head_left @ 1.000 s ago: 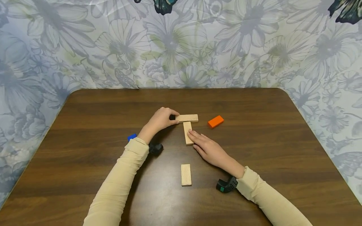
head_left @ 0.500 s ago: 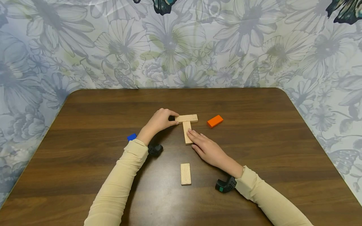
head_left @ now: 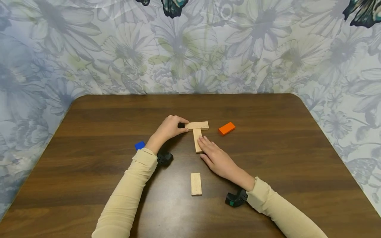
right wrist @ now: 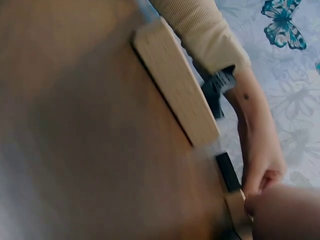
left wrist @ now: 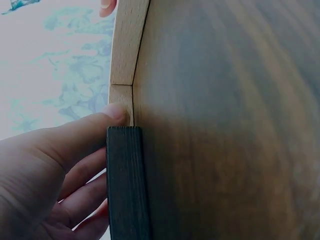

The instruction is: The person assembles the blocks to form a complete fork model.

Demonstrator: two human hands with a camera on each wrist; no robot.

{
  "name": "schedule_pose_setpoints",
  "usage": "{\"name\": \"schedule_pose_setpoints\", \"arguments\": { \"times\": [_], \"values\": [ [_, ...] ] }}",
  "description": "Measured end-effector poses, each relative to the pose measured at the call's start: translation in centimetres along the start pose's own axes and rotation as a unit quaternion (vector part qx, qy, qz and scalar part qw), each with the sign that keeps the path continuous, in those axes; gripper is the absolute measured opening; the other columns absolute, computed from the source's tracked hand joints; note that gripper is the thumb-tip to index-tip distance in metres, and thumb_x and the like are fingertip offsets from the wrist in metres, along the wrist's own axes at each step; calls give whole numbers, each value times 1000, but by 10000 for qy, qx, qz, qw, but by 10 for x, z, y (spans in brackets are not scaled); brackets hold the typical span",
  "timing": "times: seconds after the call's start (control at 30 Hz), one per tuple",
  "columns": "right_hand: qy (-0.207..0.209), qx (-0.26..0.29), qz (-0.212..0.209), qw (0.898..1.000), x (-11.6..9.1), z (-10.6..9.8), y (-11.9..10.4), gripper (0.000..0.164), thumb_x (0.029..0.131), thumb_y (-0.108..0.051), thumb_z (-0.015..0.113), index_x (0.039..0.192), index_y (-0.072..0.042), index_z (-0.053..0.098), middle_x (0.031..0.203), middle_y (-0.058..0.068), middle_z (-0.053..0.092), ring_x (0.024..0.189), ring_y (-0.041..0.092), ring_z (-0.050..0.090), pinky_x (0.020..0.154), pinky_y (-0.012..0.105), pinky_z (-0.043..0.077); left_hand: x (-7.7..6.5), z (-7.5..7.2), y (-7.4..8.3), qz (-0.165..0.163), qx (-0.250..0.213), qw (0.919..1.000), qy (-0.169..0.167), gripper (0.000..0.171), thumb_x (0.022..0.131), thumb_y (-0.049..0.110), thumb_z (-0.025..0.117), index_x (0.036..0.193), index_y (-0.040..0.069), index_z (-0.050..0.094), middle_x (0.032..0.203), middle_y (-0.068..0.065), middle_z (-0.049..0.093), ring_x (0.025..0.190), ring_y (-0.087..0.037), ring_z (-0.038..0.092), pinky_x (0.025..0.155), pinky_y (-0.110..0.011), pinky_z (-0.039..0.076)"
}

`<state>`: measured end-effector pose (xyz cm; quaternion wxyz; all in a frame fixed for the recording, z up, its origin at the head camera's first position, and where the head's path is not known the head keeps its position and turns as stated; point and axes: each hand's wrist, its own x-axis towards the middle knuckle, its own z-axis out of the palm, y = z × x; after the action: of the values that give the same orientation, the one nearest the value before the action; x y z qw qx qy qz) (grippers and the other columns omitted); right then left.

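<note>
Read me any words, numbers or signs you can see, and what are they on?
None I can read.
Black left-wrist camera: faint pale marks in the right wrist view, too blurred to tell if they're writing.
Wooden blocks and orange block: no lettering visible.

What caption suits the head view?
Left hand pinches one pale rectangular wooden block, right hand touches another, together forming a T.
</note>
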<state>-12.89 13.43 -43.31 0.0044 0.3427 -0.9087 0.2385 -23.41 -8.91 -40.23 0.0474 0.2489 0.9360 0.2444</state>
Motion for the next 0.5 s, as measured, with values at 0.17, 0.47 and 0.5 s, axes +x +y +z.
{"name": "schedule_pose_setpoints", "arguments": {
  "times": [0.17, 0.47, 0.5],
  "values": [
    [46, 197, -126, 9997, 16, -15, 16, 54, 100, -20, 45, 148, -5, 25, 152, 8, 20, 139, 19, 12, 109, 43, 16, -2, 1, 1, -7, 10, 10000, 56, 35, 84, 21, 73, 114, 5, 69, 111, -12, 65, 104, -28, 59, 90, -39, 45],
    [-422, 237, -455, 9978, 50, -23, 39, 51, 100, -24, 47, 146, -8, 33, 151, 8, 24, 139, 22, 11, 109, 46, 12, -3, 4, -2, -18, -43, 10000, 88, 35, 84, 21, 73, 115, 5, 69, 111, -12, 65, 103, -27, 59, 88, -39, 46],
    [-477, 230, -466, 9975, 51, -22, 39, 50, 100, -25, 47, 145, -8, 34, 150, 8, 25, 139, 22, 12, 109, 46, 12, -3, 4, -3, -22, -48, 9999, 104, 34, 84, 21, 72, 115, 5, 69, 111, -12, 65, 103, -27, 59, 88, -38, 46]
  ]
}}
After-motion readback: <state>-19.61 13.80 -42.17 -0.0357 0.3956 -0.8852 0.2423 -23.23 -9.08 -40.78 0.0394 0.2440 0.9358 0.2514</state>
